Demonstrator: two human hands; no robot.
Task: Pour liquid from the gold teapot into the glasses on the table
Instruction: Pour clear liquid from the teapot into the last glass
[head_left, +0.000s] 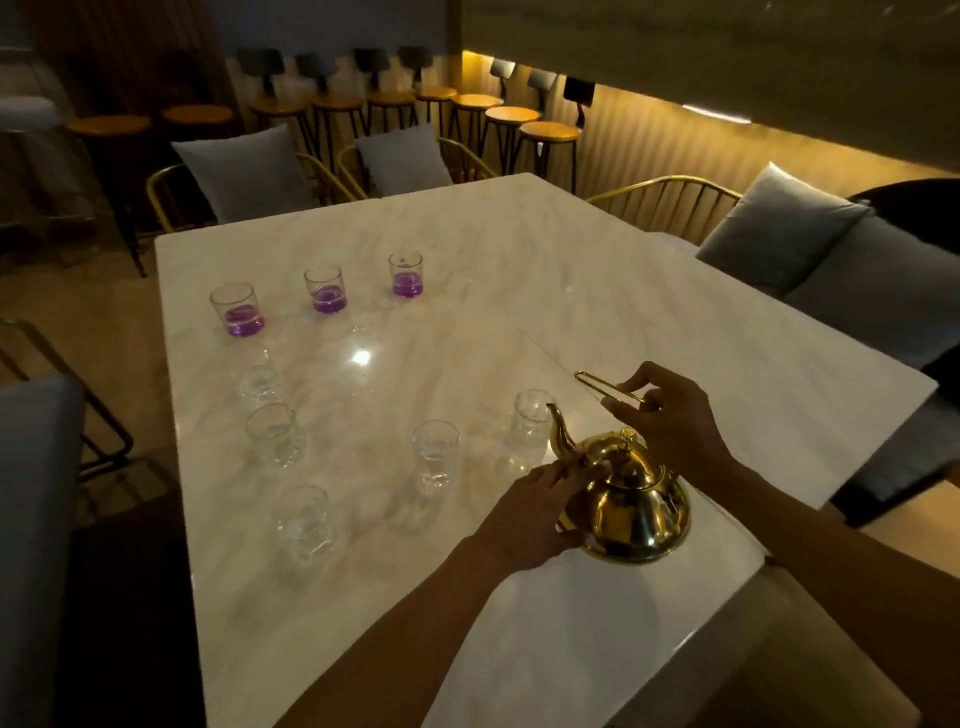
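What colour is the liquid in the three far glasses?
Purple, seen in the head view: left glass, middle glass, right glass.

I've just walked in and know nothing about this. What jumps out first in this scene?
The shiny gold metal teapot near the front right edge of the white marble table stands out. The left hand steadies its body while the right hand pinches its thin wire handle. At the far left, three clear glasses of purple liquid glow in a row, with empty clear glasses nearer.
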